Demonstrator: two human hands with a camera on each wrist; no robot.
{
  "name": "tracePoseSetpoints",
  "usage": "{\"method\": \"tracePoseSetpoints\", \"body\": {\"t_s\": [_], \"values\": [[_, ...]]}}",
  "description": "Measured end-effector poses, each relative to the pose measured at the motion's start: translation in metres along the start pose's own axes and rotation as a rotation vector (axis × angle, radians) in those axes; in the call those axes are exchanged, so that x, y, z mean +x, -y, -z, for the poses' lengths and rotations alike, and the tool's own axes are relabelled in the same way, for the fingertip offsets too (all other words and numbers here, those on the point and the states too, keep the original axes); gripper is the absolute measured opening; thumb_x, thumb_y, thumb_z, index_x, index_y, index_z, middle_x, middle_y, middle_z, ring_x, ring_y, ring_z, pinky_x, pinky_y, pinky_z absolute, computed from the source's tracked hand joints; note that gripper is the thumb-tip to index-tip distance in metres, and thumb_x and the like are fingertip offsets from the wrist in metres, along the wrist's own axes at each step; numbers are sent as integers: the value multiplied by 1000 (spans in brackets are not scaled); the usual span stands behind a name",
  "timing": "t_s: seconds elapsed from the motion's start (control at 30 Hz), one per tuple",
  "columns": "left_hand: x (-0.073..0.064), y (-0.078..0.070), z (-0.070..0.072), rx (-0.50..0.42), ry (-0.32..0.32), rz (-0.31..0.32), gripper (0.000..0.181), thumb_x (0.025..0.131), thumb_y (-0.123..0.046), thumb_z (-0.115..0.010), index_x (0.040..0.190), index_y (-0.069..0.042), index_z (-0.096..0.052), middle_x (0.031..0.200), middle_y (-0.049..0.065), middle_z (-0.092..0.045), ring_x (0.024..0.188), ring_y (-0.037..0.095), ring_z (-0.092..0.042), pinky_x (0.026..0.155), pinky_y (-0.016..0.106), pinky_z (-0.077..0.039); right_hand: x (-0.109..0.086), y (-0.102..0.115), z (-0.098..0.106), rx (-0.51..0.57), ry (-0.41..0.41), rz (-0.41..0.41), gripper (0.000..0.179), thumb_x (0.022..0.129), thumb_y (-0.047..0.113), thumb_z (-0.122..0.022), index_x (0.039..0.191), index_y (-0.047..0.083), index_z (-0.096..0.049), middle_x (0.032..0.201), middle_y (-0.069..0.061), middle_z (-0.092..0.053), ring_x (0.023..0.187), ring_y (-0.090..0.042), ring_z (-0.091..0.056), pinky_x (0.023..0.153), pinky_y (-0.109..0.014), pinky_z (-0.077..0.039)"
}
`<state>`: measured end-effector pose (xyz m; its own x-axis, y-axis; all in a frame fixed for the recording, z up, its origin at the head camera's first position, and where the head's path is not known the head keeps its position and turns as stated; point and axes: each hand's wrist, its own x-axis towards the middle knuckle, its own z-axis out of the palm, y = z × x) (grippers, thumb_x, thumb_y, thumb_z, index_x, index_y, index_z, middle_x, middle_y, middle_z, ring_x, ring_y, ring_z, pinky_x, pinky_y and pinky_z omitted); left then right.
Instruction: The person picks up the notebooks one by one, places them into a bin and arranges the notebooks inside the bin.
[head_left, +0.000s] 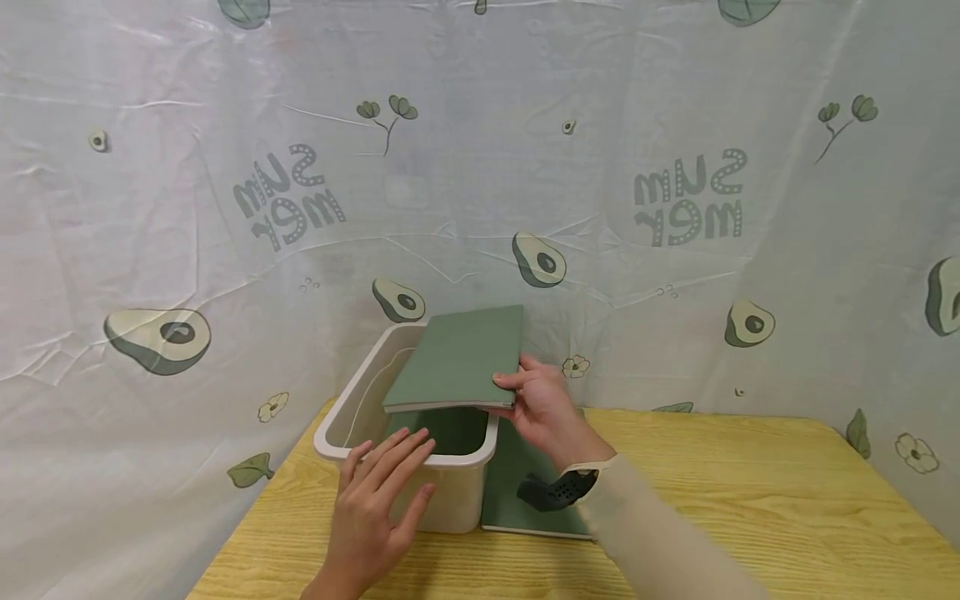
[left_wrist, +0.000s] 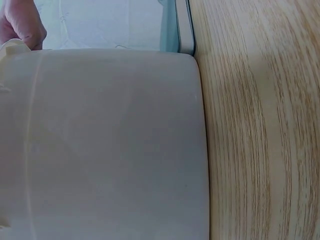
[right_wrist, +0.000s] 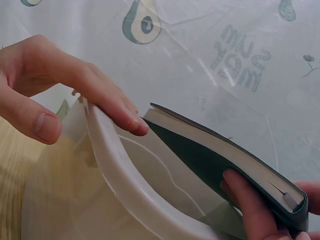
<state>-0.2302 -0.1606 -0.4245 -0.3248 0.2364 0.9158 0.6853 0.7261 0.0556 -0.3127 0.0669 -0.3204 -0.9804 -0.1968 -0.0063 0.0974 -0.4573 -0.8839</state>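
My right hand [head_left: 547, 412] grips a green notebook [head_left: 461, 358] by its right edge, thumb on the cover and fingers underneath. The notebook is held tilted over the opening of a white plastic bin [head_left: 450, 496]. In the right wrist view its page edges and a ribbon end [right_wrist: 290, 201] show near the spine. My left hand [head_left: 375, 500] rests with straight fingers over the bin's near rim [right_wrist: 107, 150]. Inside the bin, below the held notebook, a dark green surface [head_left: 457, 429] shows. Another green notebook [head_left: 525, 483] lies on the table beside the bin, partly behind my right wrist.
The bin stands on a wood-grain table [head_left: 712, 492], near its left side. A pale curtain [head_left: 480, 183] printed with avocados and lettering hangs close behind the table and along its left side. A black watch-like band [head_left: 558, 490] is on my right wrist.
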Motion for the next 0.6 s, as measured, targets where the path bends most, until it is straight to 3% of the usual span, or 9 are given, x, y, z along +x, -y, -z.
{"method": "tracePoseSetpoints", "body": {"t_s": [0.3,0.6], "values": [[-1,-2,0,13,-6,11,49,111,-49,-50,139,-15,-71,141,6,-72,134,28,-62,127,37,-21,2,-12,-13,3,12,-25,66,101,-12,-46,163,7,-37,159,-22,-50,141,-41,-56,113,-63,-44],[1,-1,-1,-4,-9,1,46,110,-46,-55,138,-14,-72,140,7,-72,134,29,-62,127,37,-20,2,-15,-17,18,12,-34,67,102,-11,-48,165,8,-34,162,-22,-47,146,-43,-52,114,-65,-43]]}}
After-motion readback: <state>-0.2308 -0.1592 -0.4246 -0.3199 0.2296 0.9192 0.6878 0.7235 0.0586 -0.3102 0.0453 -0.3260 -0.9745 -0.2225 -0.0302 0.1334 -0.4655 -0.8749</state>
